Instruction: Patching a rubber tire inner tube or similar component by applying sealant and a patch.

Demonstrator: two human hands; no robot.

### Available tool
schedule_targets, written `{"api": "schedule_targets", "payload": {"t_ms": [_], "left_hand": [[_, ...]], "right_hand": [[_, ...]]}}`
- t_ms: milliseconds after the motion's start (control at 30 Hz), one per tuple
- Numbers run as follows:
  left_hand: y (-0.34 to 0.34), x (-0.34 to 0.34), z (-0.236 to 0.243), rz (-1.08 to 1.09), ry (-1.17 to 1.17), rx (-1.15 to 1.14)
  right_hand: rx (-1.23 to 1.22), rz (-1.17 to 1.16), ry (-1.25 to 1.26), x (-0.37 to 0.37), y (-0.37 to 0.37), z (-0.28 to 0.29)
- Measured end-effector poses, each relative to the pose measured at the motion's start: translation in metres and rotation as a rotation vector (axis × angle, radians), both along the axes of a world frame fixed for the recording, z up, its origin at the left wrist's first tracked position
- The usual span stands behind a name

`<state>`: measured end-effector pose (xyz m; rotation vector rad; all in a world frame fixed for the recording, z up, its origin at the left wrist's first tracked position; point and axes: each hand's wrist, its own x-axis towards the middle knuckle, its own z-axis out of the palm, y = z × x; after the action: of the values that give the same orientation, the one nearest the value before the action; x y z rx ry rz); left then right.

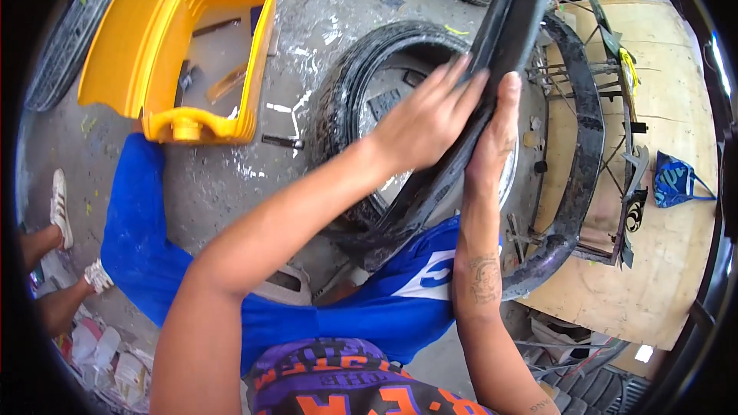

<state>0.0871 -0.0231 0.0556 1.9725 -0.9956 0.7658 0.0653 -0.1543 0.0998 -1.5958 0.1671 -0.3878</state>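
Observation:
A long black car part (513, 27), like a bumper or trim strip, slants across my lap from the top edge down toward my knees. My left hand (427, 119) lies on its face with the fingers stretched out, slightly smeared by motion. Along the right edge of the part, my right hand (490, 142) holds it, with one digit pointing up and the other fingers hidden behind. Beneath the part a black tire (334, 119) lies flat on the floor, and the part's lower end reaches past the tire's near rim.
An open yellow toolbox (265, 54) with a few tools inside stands at the upper left. To the right, a curved black bumper (588, 100) and a metal frame rest by a plywood board (676, 277) with a blue bag (673, 180). Another person's feet (60, 211) show at far left.

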Motion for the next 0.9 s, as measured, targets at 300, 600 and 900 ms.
{"api": "schedule_targets", "payload": {"t_ms": [300,600,900], "left_hand": [[0.193,0.120,-0.090,0.429,0.362,-0.240],[0.323,0.206,-0.335,0.387,1.399,0.329],[0.205,0.090,-0.076,0.198,0.425,-0.061]], "right_hand": [[-0.052,-0.133,0.126,-0.007,-0.002,0.012],[-0.017,-0.166,0.060,-0.006,0.024,0.011],[-0.122,-0.117,0.020,-0.003,-0.001,0.008]]}}
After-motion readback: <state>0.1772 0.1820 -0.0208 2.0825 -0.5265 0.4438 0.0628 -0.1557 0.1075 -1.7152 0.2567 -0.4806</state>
